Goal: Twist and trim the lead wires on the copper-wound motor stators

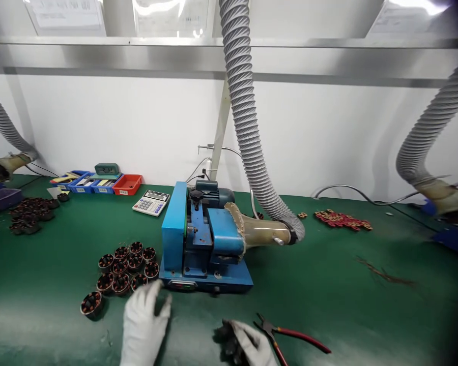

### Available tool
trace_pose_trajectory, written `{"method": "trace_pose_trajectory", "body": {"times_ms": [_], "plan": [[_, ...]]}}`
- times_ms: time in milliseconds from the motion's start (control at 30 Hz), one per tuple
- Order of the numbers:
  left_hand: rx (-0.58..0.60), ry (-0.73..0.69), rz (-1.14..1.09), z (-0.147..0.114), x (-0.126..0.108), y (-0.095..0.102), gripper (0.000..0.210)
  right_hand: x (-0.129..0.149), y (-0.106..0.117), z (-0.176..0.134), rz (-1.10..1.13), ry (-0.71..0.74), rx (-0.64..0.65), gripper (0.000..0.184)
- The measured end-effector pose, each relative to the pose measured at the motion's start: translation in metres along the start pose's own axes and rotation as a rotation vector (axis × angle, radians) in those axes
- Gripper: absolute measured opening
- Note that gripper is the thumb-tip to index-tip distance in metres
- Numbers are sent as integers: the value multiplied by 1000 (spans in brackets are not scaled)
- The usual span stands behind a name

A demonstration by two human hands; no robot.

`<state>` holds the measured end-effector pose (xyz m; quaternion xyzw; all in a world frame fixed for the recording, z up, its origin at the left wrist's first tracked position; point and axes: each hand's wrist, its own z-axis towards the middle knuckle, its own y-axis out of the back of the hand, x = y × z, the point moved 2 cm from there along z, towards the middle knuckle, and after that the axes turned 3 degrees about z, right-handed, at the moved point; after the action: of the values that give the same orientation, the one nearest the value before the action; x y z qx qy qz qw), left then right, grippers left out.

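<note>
"Green worktop (309,295), white wall (137,117) well beyond the hands. What does the right hand (254,345) hold?"

"Some dark, lumpy part (231,340), gripped at the fingers' left side. Blur and the glove hide its shape, and the bottom edge crops the hand."

"And the left hand (147,317)?"

"Gloved in white too, thumb and forefinger spread, with a dark gap between. It's smeared, so I can't tell whether anything small sits there. Its wrist runs out of view."

"What lies around it?"

"Just past its fingers and to their left, a cluster of copper-wound rings (121,267); the nearest looks partly covered by the glove. One ring (92,304) sits apart, further left."

"Beyond both hands?"

"A blue bench machine (202,239), its front corner near the left fingertips; I can't say whether they touch. The grey corrugated duct (240,101) behind it is cut off above."

"Beside the right hand?"

"Red-handled cutting pliers (269,328), just to its right, one handle cropped below."
</note>
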<state>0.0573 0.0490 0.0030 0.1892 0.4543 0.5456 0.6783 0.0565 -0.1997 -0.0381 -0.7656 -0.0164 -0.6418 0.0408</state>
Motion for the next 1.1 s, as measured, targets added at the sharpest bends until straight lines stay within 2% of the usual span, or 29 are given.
{"method": "trace_pose_trajectory", "body": {"times_ms": [33,67,133,300,367,467,567,667,767,867,967,1100], "plan": [[-46,-6,197,9,7,5,40,2,-1,6,199,-79,26,45],[-35,-2,359,16,13,8,41,5,-1,12,364,-108,47,40],[24,0,542,26,23,11,38,11,1,21,601,-114,69,32],[22,64,587,27,31,9,38,14,15,33,704,-78,81,34],[7,37,568,23,28,9,36,12,19,34,694,-55,76,33],[19,-94,479,12,11,14,26,12,15,34,631,-24,75,31],[202,-273,248,-8,-15,14,9,16,1,35,497,-9,100,33],[409,-387,-27,-32,-36,4,29,22,-16,36,327,-11,165,42],[390,-280,-184,-50,-40,-8,50,28,-25,36,188,-14,235,42],[361,-141,-176,-57,-38,-19,68,31,-28,34,83,-18,305,43],[385,-150,-168,-55,-45,-27,78,29,-31,32,18,-30,349,38],[349,-190,-214,-46,-57,-37,71,22,-36,32,28,-51,328,29]]}}
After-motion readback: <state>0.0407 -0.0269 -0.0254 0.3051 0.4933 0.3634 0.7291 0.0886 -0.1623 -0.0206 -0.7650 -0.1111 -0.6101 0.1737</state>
